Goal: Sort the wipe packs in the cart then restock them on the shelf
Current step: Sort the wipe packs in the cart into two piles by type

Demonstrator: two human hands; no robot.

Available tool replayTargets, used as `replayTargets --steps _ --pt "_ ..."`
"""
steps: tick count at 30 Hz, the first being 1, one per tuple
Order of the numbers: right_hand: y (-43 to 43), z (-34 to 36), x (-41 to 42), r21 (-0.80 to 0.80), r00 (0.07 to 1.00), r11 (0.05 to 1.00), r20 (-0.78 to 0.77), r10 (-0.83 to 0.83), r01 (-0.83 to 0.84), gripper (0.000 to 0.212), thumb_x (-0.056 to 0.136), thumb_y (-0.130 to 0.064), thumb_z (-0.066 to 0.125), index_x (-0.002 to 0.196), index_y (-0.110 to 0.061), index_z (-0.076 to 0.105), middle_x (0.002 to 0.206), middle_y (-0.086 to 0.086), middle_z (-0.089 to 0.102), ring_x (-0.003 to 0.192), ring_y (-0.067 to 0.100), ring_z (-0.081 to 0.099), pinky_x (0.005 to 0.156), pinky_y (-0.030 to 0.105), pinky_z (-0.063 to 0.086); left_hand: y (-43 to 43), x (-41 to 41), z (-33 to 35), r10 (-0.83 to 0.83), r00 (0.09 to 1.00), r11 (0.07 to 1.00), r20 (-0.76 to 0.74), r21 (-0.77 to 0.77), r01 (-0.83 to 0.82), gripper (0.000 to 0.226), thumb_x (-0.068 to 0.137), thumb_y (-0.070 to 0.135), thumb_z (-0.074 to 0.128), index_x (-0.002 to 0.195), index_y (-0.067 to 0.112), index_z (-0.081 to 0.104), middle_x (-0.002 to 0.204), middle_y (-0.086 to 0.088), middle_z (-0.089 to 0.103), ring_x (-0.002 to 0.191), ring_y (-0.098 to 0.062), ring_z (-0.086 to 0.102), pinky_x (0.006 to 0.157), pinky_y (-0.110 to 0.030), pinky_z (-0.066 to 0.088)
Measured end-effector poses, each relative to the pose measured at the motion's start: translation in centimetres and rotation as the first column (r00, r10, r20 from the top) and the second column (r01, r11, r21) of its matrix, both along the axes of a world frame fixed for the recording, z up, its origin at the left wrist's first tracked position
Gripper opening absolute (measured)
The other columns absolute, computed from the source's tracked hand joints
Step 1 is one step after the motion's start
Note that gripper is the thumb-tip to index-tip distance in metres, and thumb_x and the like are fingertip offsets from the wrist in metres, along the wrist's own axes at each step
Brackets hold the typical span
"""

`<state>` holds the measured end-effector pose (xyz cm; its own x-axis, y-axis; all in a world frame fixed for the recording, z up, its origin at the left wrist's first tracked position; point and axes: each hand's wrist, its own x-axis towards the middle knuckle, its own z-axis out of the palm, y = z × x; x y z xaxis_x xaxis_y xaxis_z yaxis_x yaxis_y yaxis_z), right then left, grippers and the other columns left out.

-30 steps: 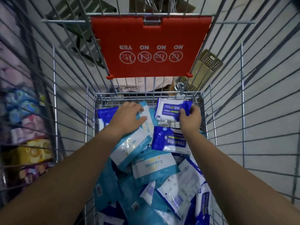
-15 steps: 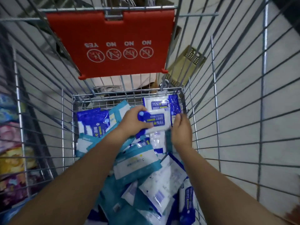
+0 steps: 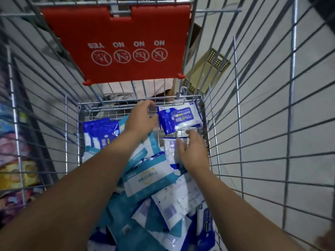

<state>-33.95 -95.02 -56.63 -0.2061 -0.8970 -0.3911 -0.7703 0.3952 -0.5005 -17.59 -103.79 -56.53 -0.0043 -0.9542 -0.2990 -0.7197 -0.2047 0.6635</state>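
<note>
A wire cart (image 3: 223, 134) holds several wipe packs in a loose pile. A blue-and-white 75% alcohol wipe pack (image 3: 179, 117) leans at the far right corner. My left hand (image 3: 140, 117) hovers just left of it with fingers loosely spread, holding nothing. My right hand (image 3: 192, 151) lies with straight fingers on a white pack (image 3: 170, 151) below the 75% pack. A dark blue pack (image 3: 100, 132) stands at the far left. Teal-and-white packs (image 3: 148, 178) fill the middle and near part.
The red child-seat flap (image 3: 116, 40) with NO/YES icons hangs over the cart's far end. Colourful packaged goods (image 3: 12, 160) sit outside the left wire wall. A grey tiled floor and a brass-coloured drain cover (image 3: 208, 69) show through the right wall.
My left hand let go of the 75% pack, which now leans in the far right corner. My right hand moved down onto a white pack. The view shifted slightly.
</note>
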Motion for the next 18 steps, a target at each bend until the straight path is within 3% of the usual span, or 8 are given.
replayTargets --steps 3,6,10,11,14,16,18 --pt "-1.2 0.0 1.2 0.076 0.997 0.996 0.067 0.031 -0.036 0.055 0.083 -0.037 0.068 0.128 -0.014 0.046 0.125 0.006 0.055 0.119 0.025 0.044 0.095 0.034 0.039 1.6 4.1 0.0 0.022 0.992 1.000 0.120 0.000 -0.022 0.028 0.087 0.017 0.063 0.114 0.013 0.059 0.112 -0.007 0.061 0.101 -0.027 0.059 0.085 -0.037 0.049" --pt "-2.5 0.1 1.6 0.166 0.998 0.986 0.066 -0.021 0.009 0.056 0.073 -0.040 0.078 0.115 -0.014 0.052 0.115 0.006 0.057 0.115 0.026 0.044 0.092 0.035 0.040 2.7 6.4 0.4 -0.088 0.972 0.996 0.217 0.028 0.084 0.027 0.088 0.022 0.063 0.113 0.011 0.062 0.113 -0.008 0.060 0.106 -0.028 0.055 0.089 -0.039 0.046" --pt "-3.5 0.6 1.5 0.288 0.930 0.921 -0.181 0.321 -0.262 0.046 0.079 -0.059 0.062 0.105 -0.021 0.066 0.112 0.005 0.057 0.114 0.025 0.046 0.095 0.036 0.035 3.8 4.9 1.6 -0.181 0.968 0.982 0.173 -0.031 0.189 0.023 0.092 0.026 0.059 0.111 0.013 0.063 0.116 -0.001 0.060 0.112 -0.021 0.050 0.093 -0.032 0.037" --pt "-3.6 0.5 1.4 0.279 0.940 0.926 -0.156 0.304 -0.253 0.044 0.080 -0.060 0.061 0.099 -0.021 0.069 0.107 0.005 0.059 0.109 0.025 0.049 0.092 0.035 0.038 3.9 4.0 1.9 -0.183 0.971 0.980 0.150 -0.049 0.193 0.024 0.093 0.025 0.058 0.113 0.013 0.062 0.118 -0.001 0.059 0.114 -0.020 0.049 0.093 -0.029 0.035" --pt "-3.4 0.2 0.9 0.191 0.994 0.981 0.108 0.012 -0.033 0.033 0.077 -0.048 0.069 0.064 -0.018 0.062 0.071 0.003 0.063 0.073 0.020 0.058 0.066 0.029 0.044 2.8 0.7 1.6 -0.234 0.964 0.970 0.127 -0.041 0.241 0.038 0.092 0.028 0.059 0.126 0.013 0.053 0.128 -0.003 0.055 0.121 -0.020 0.046 0.098 -0.029 0.034" --pt "-3.1 0.3 0.4 0.171 0.982 0.985 0.188 -0.011 -0.022 0.023 0.076 -0.035 0.071 0.064 -0.019 0.058 0.067 0.000 0.062 0.068 0.019 0.057 0.061 0.026 0.040 1.6 -1.7 0.9 -0.289 0.939 0.957 0.187 0.028 0.289 0.057 0.089 0.034 0.062 0.138 0.013 0.040 0.136 -0.007 0.048 0.125 -0.023 0.042 0.103 -0.034 0.034" --pt "-2.6 0.6 -0.1 0.224 0.959 0.973 0.284 -0.018 -0.048 0.013 0.075 -0.021 0.070 0.075 -0.024 0.057 0.075 -0.006 0.062 0.073 0.015 0.057 0.060 0.023 0.040 0.9 -3.7 0.3 -0.295 0.928 0.955 0.228 0.107 0.277 0.077 0.086 0.039 0.065 0.145 0.010 0.026 0.142 -0.010 0.041 0.130 -0.027 0.038 0.107 -0.038 0.031"
